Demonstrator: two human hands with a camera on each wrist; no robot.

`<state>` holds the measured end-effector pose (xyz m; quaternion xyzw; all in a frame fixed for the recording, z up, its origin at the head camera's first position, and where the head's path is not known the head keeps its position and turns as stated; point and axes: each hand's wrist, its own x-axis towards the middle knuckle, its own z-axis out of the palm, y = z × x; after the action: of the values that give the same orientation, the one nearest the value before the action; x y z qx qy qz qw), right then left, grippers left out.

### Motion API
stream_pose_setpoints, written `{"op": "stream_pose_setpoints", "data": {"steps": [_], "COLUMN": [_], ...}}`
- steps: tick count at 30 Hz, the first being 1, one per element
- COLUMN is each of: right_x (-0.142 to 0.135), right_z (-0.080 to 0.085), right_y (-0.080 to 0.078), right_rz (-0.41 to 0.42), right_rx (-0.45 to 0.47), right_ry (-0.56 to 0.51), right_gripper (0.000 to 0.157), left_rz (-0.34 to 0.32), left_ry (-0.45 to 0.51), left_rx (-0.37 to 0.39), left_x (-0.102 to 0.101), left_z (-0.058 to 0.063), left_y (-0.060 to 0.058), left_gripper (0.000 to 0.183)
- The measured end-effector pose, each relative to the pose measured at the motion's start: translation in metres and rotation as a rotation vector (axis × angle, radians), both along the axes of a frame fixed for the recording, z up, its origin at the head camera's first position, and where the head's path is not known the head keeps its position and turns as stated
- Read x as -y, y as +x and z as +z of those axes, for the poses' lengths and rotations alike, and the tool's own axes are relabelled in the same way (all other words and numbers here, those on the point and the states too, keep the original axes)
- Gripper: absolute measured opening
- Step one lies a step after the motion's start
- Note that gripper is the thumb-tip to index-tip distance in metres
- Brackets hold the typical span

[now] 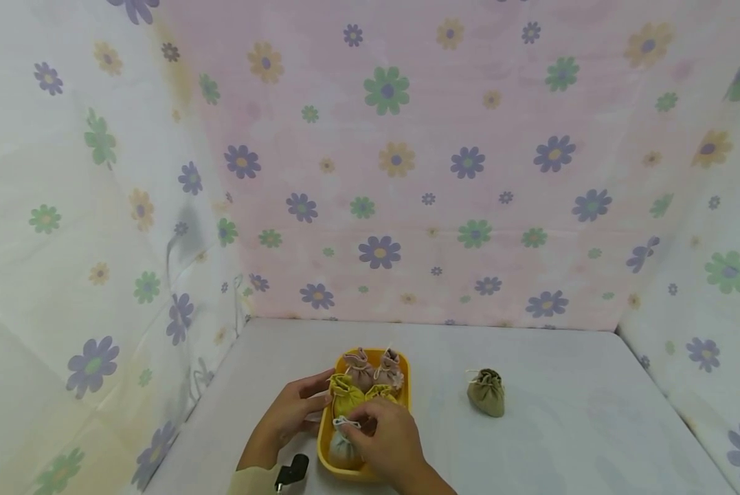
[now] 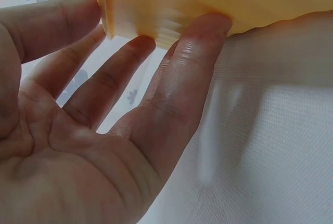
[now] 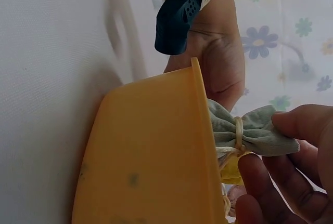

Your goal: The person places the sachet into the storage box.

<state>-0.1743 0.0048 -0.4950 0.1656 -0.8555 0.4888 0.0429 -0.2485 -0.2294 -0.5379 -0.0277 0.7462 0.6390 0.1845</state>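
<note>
A yellow plastic tray [image 1: 323, 457] holds several small drawstring pouches. My right hand [image 1: 392, 440] pinches the gathered top of a pale grey-green pouch [image 3: 223, 122] at the tray's near end; its cord is tied below the fingers. This pouch's lower part [image 1: 343, 450] is inside the tray. The left hand [image 1: 289, 410] touches the tray's left outer side with fingertips and thumb, its fingers fairly straight. Further up in the tray are two yellow-green pouches, one of them a mustard pouch [image 1: 346, 397] at the left, and two pinkish pouches [image 1: 359, 371] at the far end.
An olive-brown pouch [image 1: 487, 393] lies alone on the white tabletop [image 1: 567, 419], right of the tray. A dark device [image 1: 293, 471] is strapped at the left wrist. Flower-printed cloth [image 1: 431, 206] walls the table at the back and both sides.
</note>
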Motion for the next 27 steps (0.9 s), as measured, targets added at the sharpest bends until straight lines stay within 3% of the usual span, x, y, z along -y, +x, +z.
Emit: {"op": "stream_pose_setpoints", "data": {"steps": [16, 22, 27], "right_x": [-0.011, -0.028, -0.045], "right_z": [0.014, 0.016, 0.016], "right_y": [0.005, 0.004, -0.001], "right_rz": [-0.038, -0.093, -0.19], "right_rx": [-0.035, -0.075, -0.173], "right_ry": [0.033, 0.037, 0.08], "right_gripper": [0.014, 0.013, 0.012], "left_rz": [0.002, 0.007, 0.004], "left_ry": [0.01, 0.005, 0.012], "left_rx": [0.004, 0.009, 0.013], "left_x": [0.0, -0.001, -0.001], "left_z": [0.002, 0.002, 0.002], "left_y": [0.0, 0.001, 0.001], "left_gripper": [0.064, 0.065, 0.066]}}
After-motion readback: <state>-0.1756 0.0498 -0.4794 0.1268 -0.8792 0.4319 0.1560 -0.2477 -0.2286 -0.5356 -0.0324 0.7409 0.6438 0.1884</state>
